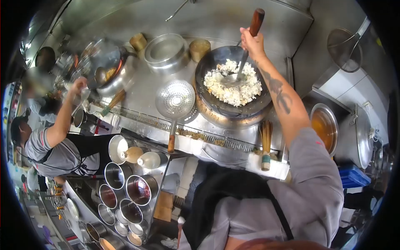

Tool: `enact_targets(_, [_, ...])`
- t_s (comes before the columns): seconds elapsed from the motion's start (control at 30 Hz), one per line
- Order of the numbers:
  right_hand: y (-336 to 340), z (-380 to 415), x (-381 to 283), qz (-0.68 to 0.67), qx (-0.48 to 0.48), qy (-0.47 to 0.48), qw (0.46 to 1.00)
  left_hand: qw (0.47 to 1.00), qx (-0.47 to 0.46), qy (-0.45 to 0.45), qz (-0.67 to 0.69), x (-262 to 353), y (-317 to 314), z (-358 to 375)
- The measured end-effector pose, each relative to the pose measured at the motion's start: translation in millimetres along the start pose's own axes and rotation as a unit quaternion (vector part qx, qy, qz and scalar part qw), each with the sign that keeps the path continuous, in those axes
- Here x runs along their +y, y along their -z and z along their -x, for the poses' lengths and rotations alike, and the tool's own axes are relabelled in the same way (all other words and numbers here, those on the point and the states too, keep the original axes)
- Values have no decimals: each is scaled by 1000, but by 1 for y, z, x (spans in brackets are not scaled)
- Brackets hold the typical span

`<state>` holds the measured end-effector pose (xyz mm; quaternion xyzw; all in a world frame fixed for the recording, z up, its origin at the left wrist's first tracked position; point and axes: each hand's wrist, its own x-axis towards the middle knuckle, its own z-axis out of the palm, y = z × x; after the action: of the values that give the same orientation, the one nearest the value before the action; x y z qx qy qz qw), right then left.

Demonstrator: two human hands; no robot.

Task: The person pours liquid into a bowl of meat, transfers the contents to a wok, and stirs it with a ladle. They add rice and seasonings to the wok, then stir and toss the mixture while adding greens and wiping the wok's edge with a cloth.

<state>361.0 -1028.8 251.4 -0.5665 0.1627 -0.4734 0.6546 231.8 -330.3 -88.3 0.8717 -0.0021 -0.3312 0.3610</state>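
Observation:
My right hand is wrapped around the wooden-handled ladle, near the lower end of its grip. The ladle's metal head rests among white fried rice, partly covered by the grains. That rice, with small yellowish bits in it, lies in a dark wok on the stove ring. My right arm reaches over the wok's right side. My left hand is out of view. Left of the wok lies a perforated skimmer with a wooden handle, its bowl apart from the wok's rim.
A large lidded pot stands behind the skimmer. Bamboo brushes sit at the stove's front edge. Metal containers stand front left; a pot of orange liquid is at right. A co-worker works another wok at left.

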Motion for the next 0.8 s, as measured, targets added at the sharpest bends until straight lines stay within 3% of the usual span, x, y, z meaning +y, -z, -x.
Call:
enact_targets(0.07, [2, 2, -24, 32, 5, 36, 999, 1000, 9, -4, 25, -38, -7, 18])
enact_targets(0.1, [3, 10, -36, -14, 32, 58, 998, 999, 13, 2, 38, -56, -11, 34])
enact_targets(0.13, [16, 15, -33, -86, -28, 87, 992, 999, 18, 8, 48, -74, -14, 47])
enact_targets(0.17, [10, 20, -23, -92, 0, 70, 993, 998, 22, 12, 59, -80, -17, 54])
enact_targets(0.2, [7, 29, -5, -97, 32, 50, 993, 997, 25, 18, 64, -59, -18, 34])
enact_targets(0.23, [8, 20, 28, -89, -21, 32, 995, 997, 26, 20, 66, -24, -14, 14])
enact_targets(0.27, [4, 14, 16, -90, -19, 37, 995, 997, 28, 16, 73, -25, -13, 11])
enact_targets(0.3, [-4, 7, -7, -46, -1, 43, 998, 992, 49, 88, 78, 7, -7, 19])
enact_targets(0.33, [-9, 4, -29, -3, 20, 49, 999, 992, 48, 85, 77, -16, -10, 9])
enact_targets(0.4, [-7, 18, -55, -50, 23, 112, 992, 962, 100, -23, 252, -25, -14, -5])
enact_targets(0.43, [-4, 20, -43, -63, 32, 118, 990, 956, 72, 74, 276, -35, -13, 0])
enact_targets(0.47, [1, 26, -21, -75, 42, 122, 989, 956, 71, 79, 274, -46, -14, 6])
enact_targets(0.53, [5, 14, 31, -1, 20, 24, 1000, 953, 35, 157, 258, -74, -11, 7])
enact_targets(0.57, [-3, 9, 7, 23, 14, 25, 999, 953, 34, 152, 261, -102, -18, -5])
enact_targets(0.63, [-5, 5, -20, 54, 44, 62, 996, 997, 75, 33, 9, -170, -23, -19])
enact_targets(0.67, [-3, 11, -31, 52, 54, 90, 993, 997, 75, 33, 11, -177, -21, -15])
enact_targets(0.7, [8, 17, -33, -29, 25, 112, 993, 975, 48, -115, -182, -183, -20, -10])
enact_targets(0.73, [9, 13, -16, -28, 22, 110, 993, 896, 18, -256, -363, -189, -22, -1])
enact_targets(0.77, [14, 13, 17, 4, 30, 78, 996, 897, 13, -251, -364, -197, -23, 9])
enact_targets(0.8, [19, 13, 33, 35, 41, 51, 997, 949, 18, -92, -300, -195, -26, 4])
